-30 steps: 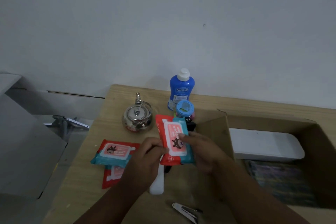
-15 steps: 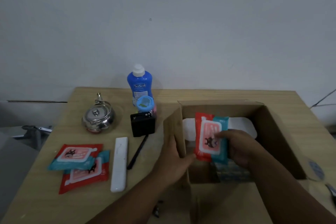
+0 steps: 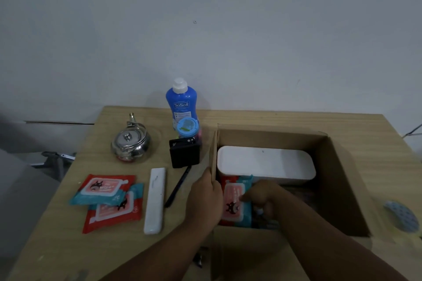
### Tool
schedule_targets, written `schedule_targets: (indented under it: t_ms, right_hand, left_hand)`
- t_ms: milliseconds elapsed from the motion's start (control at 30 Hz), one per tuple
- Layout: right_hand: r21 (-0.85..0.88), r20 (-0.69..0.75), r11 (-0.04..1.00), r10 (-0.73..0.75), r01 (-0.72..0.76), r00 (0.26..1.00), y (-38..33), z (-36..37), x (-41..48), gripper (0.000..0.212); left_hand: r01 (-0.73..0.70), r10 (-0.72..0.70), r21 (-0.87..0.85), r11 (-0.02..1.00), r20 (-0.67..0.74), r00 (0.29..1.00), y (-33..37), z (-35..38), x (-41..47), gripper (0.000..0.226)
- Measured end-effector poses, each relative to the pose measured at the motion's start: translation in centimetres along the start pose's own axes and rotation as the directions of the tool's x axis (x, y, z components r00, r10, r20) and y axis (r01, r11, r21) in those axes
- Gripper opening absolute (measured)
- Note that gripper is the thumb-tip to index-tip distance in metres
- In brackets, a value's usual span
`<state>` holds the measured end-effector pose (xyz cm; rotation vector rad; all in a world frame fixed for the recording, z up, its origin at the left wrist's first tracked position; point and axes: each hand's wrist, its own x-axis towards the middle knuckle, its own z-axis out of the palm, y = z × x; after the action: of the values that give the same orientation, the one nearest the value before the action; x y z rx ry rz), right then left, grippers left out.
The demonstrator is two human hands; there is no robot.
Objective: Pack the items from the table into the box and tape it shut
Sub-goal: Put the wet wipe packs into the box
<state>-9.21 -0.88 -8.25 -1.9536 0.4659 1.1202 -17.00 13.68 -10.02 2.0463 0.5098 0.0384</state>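
An open cardboard box stands on the right of the table. Inside it lie a white case at the back and a red-and-teal wipes pack at the front left. My right hand holds that pack low inside the box. My left hand grips the box's left wall from outside. Two more wipes packs lie overlapped at the table's left, beside a long white case.
A steel kettle, a blue SoSoft bottle, a small jar with a blue lid, a black box and a dark pen sit left of the box. A round blue patterned thing lies right of it.
My right hand carried the wipes pack from over the table into the box and lowered it to the bottom. My left hand moved onto the box's left wall.
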Motion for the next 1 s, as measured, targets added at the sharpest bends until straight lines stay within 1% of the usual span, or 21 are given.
schedule_targets:
  t_ms: [33, 67, 133, 200, 233, 267, 333, 467, 500, 567, 600, 633, 667, 733, 800, 867, 900, 933, 967, 1000]
  right_hand:
    - [0.006, -0.004, 1.0, -0.005, 0.005, 1.0, 0.1, 0.6, 0.3, 0.029]
    - [-0.03, -0.037, 0.999, -0.025, 0.024, 0.999, 0.3, 1.1, 0.7, 0.031]
    - [-0.227, -0.128, 0.971, -0.11, 0.079, 0.986, 0.6, 1.6, 1.7, 0.036]
    - [-0.464, -0.186, 0.882, -0.193, 0.087, 0.963, 0.7, 1.7, 2.1, 0.037]
    - [-0.563, -0.203, 0.823, -0.226, 0.076, 0.953, 0.7, 1.7, 2.2, 0.037]
    - [-0.628, -0.216, 0.775, -0.253, 0.064, 0.943, 0.7, 1.8, 2.2, 0.035]
    - [-0.698, -0.223, 0.714, -0.292, 0.056, 0.93, 0.7, 1.9, 2.3, 0.032]
    - [-0.708, -0.204, 0.7, -0.331, 0.095, 0.921, 0.8, 2.5, 2.0, 0.036]
    - [-0.718, -0.203, 0.688, -0.355, 0.108, 0.912, 0.7, 2.7, 1.7, 0.032]
    - [-0.697, -0.258, 0.696, -0.467, 0.171, 0.846, 0.2, 2.8, 0.8, 0.017]
    - [-0.669, -0.286, 0.705, -0.535, 0.234, 0.795, 0.0, 2.9, 0.3, 0.015]
    - [-0.644, -0.307, 0.702, -0.6, 0.303, 0.739, -0.4, 2.8, -0.2, 0.017]
    - [-0.633, -0.3, 0.675, -0.666, 0.379, 0.683, -0.9, 3.1, -0.8, 0.018]
    - [-0.621, -0.247, 0.584, -0.779, 0.523, 0.576, -2.2, 3.6, -2.0, 0.016]
    - [-0.652, -0.138, 0.432, -0.876, 0.623, 0.463, -3.4, 4.7, -2.8, 0.013]
    - [-0.725, -0.024, 0.258, -0.936, 0.639, 0.351, -4.2, 5.9, -2.3, 0.016]
    - [-0.775, 0.013, 0.201, -0.943, 0.599, 0.334, -4.3, 6.4, -1.9, 0.017]
    - [-0.815, 0.021, 0.169, -0.947, 0.554, 0.32, -4.5, 6.9, -1.6, 0.018]
    - [-0.842, 0.001, 0.166, -0.951, 0.514, 0.308, -4.5, 7.3, -1.4, 0.019]
    - [-0.855, -0.018, 0.162, -0.959, 0.493, 0.284, -4.6, 7.6, -1.3, 0.023]
  left_hand:
    - [0.002, -0.002, -0.008, 1.0, -0.018, 1.0, -0.1, 0.0, -0.3, 0.025]
    - [-0.001, 0.001, -0.015, 1.0, -0.037, 0.999, -0.2, 0.1, -0.5, 0.026]
    - [-0.006, 0.004, -0.021, 1.0, -0.076, 0.997, -0.2, 0.3, -0.7, 0.026]
    - [0.004, -0.006, -0.02, 1.0, -0.098, 0.995, -0.4, 0.6, -0.7, 0.027]
    - [0.012, -0.014, -0.024, 1.0, -0.105, 0.994, -0.4, 0.7, -0.7, 0.027]
    - [0.017, -0.02, -0.024, 1.0, -0.114, 0.993, -0.4, 0.8, -0.7, 0.028]
    - [0.015, -0.019, -0.031, 0.999, -0.134, 0.991, -0.2, 0.9, -0.8, 0.031]
    - [0.003, -0.01, -0.052, 0.999, -0.137, 0.991, -0.1, 0.8, -1.0, 0.041]
    - [0.005, -0.011, -0.051, 0.999, -0.127, 0.992, -0.1, 0.7, -1.1, 0.042]
    - [0.046, -0.054, -0.089, 0.995, -0.09, 0.994, -0.2, 0.5, -0.9, 0.035]
    - [0.096, -0.107, -0.158, 0.983, -0.063, 0.992, -0.3, 0.3, -0.8, 0.031]
    - [0.147, -0.162, -0.251, 0.957, -0.04, 0.986, -0.1, -0.1, -0.7, 0.037]
    - [0.203, -0.222, -0.353, 0.914, -0.015, 0.975, -0.5, -0.7, -0.6, 0.047]
    - [0.285, -0.295, -0.511, 0.811, 0.063, 0.953, -0.9, -1.7, -0.5, 0.059]
    - [0.34, -0.333, -0.631, 0.697, 0.135, 0.933, -1.4, -2.6, -0.6, 0.062]
    - [0.381, -0.39, -0.714, 0.587, 0.164, 0.906, -1.6, -3.6, -0.4, 0.061]
    - [0.395, -0.422, -0.743, 0.541, 0.166, 0.891, -1.8, -4.0, -0.3, 0.059]
    - [0.4, -0.456, -0.761, 0.51, 0.155, 0.876, -2.3, -4.6, 0.0, 0.057]
    - [0.396, -0.482, -0.776, 0.491, 0.136, 0.866, -2.6, -5.2, 0.1, 0.054]
    - [0.386, -0.498, -0.779, 0.495, 0.109, 0.86, -3.1, -5.6, 0.3, 0.052]
